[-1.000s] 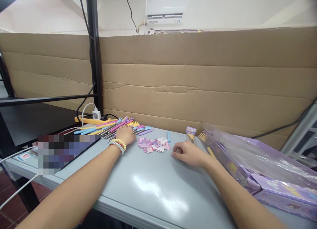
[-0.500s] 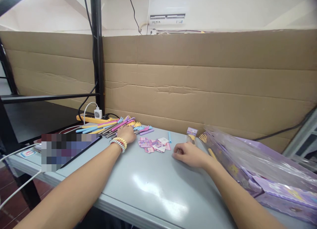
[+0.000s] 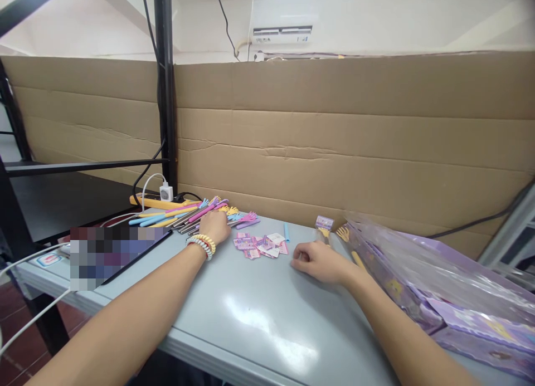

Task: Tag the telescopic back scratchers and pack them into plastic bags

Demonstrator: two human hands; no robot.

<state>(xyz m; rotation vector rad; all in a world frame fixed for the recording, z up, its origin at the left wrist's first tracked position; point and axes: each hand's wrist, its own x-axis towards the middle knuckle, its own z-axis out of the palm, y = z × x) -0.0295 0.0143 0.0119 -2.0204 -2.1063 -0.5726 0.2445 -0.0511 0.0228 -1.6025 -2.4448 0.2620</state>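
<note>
My left hand point(image 3: 215, 225), with beaded bands at the wrist, reaches into a pile of back scratchers with metal rods and coloured handles point(image 3: 167, 216). Its fingertips are mostly hidden; they appear closed on the rod of a pink back scratcher point(image 3: 249, 217), whose hand-shaped head points right. My right hand point(image 3: 317, 259) rests on the table with fingers curled in, nothing visible inside them. Just beyond it lies a yellow back scratcher point(image 3: 324, 232) with a printed card point(image 3: 325, 223) at its head. Small pink and white cards point(image 3: 263, 245) lie loosely heaped between my hands.
A purple display box point(image 3: 397, 286) with clear plastic fills the right side, another yellow back scratcher point(image 3: 343, 233) beside it. A light blue tube point(image 3: 286, 231) lies behind the cards. On the left are a blurred-out tablet point(image 3: 125, 252), cables and a power strip point(image 3: 154, 199). Cardboard point(image 3: 334, 135) walls the back.
The pink scratcher head beside my left hand now shows more clearly, in front of the blue one. My left hand has shifted very slightly; my right hand stays put.
</note>
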